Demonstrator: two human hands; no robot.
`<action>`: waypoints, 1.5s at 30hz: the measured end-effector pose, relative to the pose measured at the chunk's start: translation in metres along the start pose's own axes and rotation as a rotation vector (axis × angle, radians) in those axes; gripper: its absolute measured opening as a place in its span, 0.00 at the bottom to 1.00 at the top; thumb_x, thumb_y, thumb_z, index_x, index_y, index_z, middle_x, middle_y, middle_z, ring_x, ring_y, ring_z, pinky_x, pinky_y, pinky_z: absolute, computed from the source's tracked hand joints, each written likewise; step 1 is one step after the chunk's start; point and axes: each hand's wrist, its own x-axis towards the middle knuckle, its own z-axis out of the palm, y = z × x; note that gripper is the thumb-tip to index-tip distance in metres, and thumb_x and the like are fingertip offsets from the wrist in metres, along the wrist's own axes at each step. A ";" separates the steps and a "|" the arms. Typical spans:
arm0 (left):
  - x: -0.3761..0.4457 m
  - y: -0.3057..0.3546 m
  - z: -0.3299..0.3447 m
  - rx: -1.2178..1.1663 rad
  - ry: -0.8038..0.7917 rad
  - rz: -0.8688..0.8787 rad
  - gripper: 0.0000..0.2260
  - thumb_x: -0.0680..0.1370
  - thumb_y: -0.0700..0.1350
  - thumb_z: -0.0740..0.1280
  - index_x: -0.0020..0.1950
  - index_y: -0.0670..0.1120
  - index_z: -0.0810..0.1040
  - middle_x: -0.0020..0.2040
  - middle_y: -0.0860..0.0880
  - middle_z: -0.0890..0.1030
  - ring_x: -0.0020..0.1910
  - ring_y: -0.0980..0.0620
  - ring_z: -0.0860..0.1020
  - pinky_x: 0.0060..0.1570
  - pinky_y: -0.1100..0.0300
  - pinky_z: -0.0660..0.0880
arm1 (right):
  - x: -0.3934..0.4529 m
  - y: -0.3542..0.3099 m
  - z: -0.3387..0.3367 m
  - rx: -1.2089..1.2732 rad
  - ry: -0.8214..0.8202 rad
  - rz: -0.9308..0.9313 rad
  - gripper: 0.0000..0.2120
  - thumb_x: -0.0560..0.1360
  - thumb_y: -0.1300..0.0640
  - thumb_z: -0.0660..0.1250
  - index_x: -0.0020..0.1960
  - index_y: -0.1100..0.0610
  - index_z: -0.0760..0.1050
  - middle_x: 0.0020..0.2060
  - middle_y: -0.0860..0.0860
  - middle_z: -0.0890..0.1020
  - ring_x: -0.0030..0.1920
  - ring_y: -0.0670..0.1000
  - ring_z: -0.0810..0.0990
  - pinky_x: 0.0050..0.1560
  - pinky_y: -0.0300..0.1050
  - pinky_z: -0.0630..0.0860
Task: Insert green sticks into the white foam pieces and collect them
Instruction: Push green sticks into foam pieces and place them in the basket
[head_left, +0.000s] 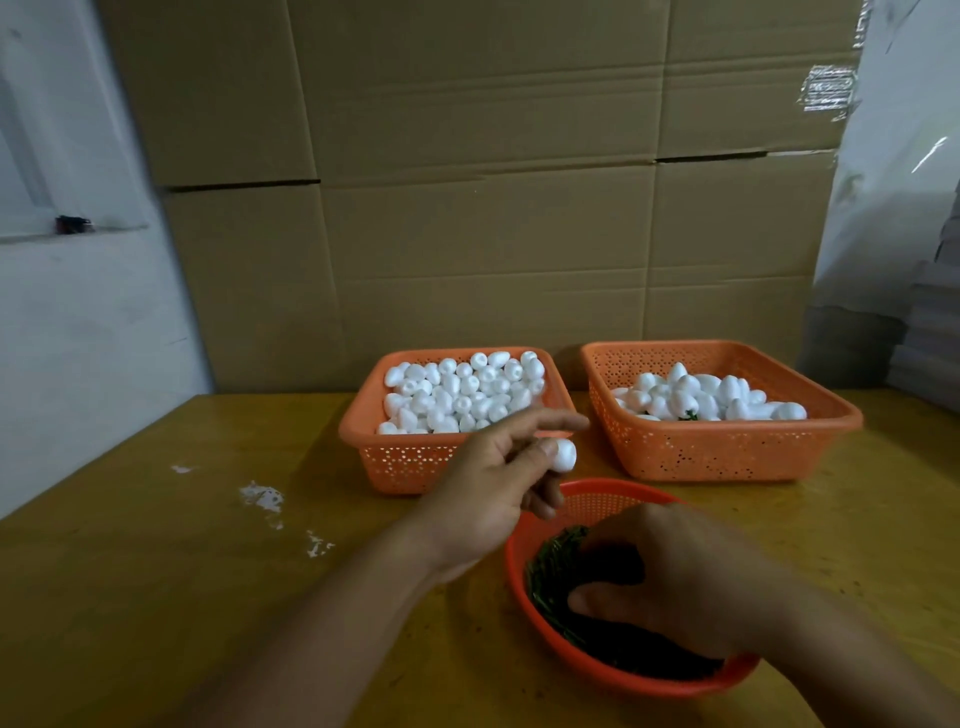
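A: What is the right hand (680, 582) hiding?

B: Its fingers (608, 545) are dipping into the round red bowl (519, 551), covering much of the green sticks (553, 564); whether they are pinching one is impossible to tell.

A: And the left hand (493, 478)?

B: Its index finger is blurring, and its thumb is masking part of the white foam piece (565, 455).

A: Anything in the far right basket (727, 447)?

B: Something green (690, 414) is peeking between the foam pieces, too small to identify. Both forearms are running off the near edge.
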 end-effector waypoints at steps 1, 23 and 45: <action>-0.004 0.000 0.002 0.000 -0.005 -0.010 0.14 0.85 0.38 0.57 0.62 0.49 0.81 0.44 0.46 0.78 0.39 0.51 0.76 0.40 0.59 0.75 | -0.001 -0.001 0.000 -0.018 -0.015 -0.001 0.25 0.71 0.28 0.64 0.58 0.43 0.78 0.48 0.42 0.83 0.48 0.43 0.80 0.51 0.49 0.80; -0.023 0.005 0.003 -0.203 -0.055 -0.037 0.10 0.80 0.55 0.60 0.51 0.48 0.74 0.28 0.51 0.64 0.23 0.56 0.62 0.23 0.66 0.60 | 0.006 -0.006 0.014 -0.128 0.004 0.045 0.10 0.76 0.45 0.66 0.52 0.48 0.81 0.46 0.44 0.82 0.46 0.46 0.81 0.48 0.46 0.81; -0.022 0.000 0.005 -0.576 -0.062 -0.156 0.12 0.78 0.49 0.65 0.38 0.44 0.70 0.28 0.49 0.66 0.21 0.56 0.63 0.23 0.63 0.57 | 0.002 -0.012 0.001 0.893 0.588 -0.174 0.12 0.77 0.64 0.67 0.55 0.52 0.83 0.30 0.45 0.83 0.27 0.44 0.77 0.29 0.34 0.73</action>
